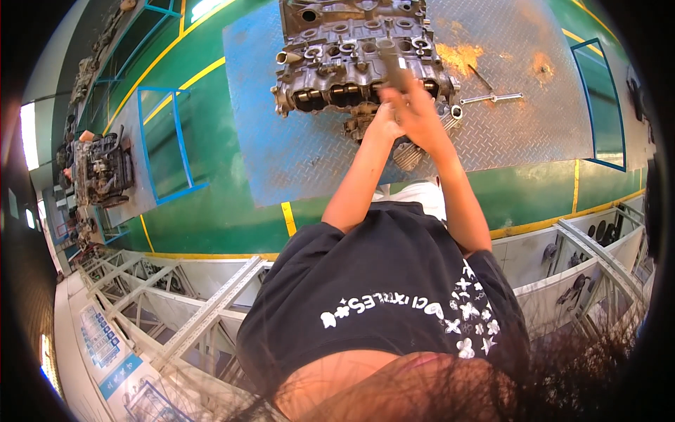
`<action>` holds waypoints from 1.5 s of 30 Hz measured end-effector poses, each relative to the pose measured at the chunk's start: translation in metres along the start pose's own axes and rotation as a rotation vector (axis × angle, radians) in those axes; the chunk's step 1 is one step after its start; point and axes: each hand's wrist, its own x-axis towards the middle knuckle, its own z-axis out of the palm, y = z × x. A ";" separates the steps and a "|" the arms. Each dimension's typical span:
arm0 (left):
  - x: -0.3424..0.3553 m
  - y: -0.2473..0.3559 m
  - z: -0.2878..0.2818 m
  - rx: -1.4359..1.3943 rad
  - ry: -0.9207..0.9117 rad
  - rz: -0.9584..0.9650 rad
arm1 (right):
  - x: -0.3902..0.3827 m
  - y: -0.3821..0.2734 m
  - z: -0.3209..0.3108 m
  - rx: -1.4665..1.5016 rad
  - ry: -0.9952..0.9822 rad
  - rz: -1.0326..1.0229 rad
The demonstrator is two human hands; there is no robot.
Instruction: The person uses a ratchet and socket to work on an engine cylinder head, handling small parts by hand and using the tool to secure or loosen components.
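Note:
At the near side of a grimy engine cylinder head (323,53), my two hands overlap. My left hand (387,119) is partly behind the right, its fingers curled around something I cannot make out. My right hand (422,112) is smeared by motion, fingers pointing up over a blurred dark cylindrical piece (395,63); whether it grips that piece, I cannot tell. A ribbed metal casting (408,156) lies below my hands.
The engine rests on a worn checker-plate bench (267,155). A wrench (492,97) and a thin rod (480,80) lie at right. Blue frames (183,162) flank the bench; another engine (102,172) stands at left. Metal framework (204,309) runs behind me.

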 end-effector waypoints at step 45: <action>-0.014 -0.005 -0.006 -0.280 0.005 -0.198 | 0.014 0.016 -0.072 0.442 0.783 -0.058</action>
